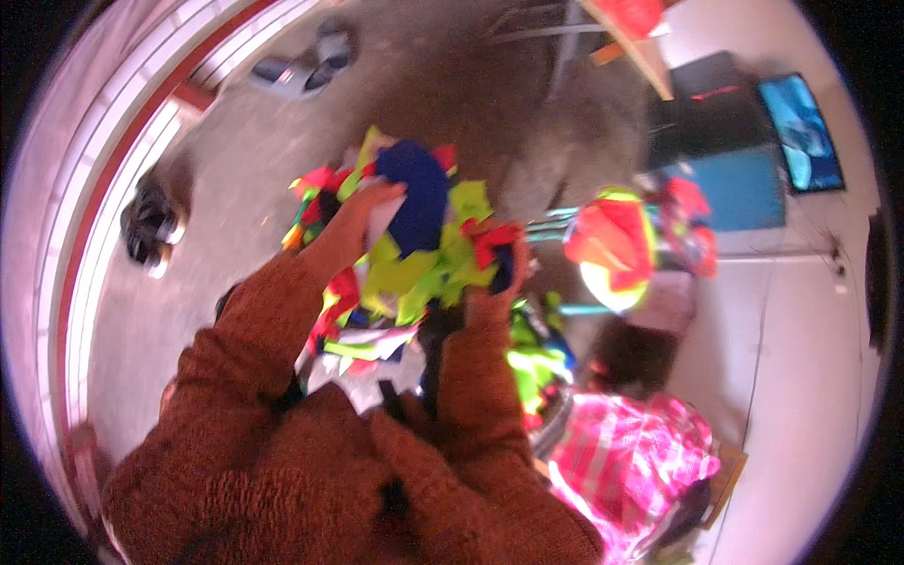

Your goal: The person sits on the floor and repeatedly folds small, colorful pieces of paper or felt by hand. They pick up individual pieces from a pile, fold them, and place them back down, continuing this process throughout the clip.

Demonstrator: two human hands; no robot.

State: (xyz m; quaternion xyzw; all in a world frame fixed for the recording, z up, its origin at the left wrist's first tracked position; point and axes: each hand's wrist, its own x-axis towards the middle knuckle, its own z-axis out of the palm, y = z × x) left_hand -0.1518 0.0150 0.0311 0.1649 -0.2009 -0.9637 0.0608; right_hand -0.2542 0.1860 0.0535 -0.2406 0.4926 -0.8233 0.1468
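A heap of fabric scraps [405, 273], mostly lime yellow with red, blue and white pieces, lies in front of me. My left hand [372, 205] reaches over it, its fingers closed at the edge of a large blue cloth piece [417, 198]. A pale piece shows just below those fingers. On the right of the heap, my right hand [520, 273] is wrapped round a bunch of red and dark blue cloth scraps [496, 250]. Motion blurs both hands, and the fingertips are partly hidden.
To the right, a blurred bundle of orange and yellow cloth [612, 247] rests by a teal-legged stool. A pink checked cloth [631, 461] is at lower right. Shoes [306, 71] lie on the floor at far left. A lit screen [802, 132] stands at the right wall.
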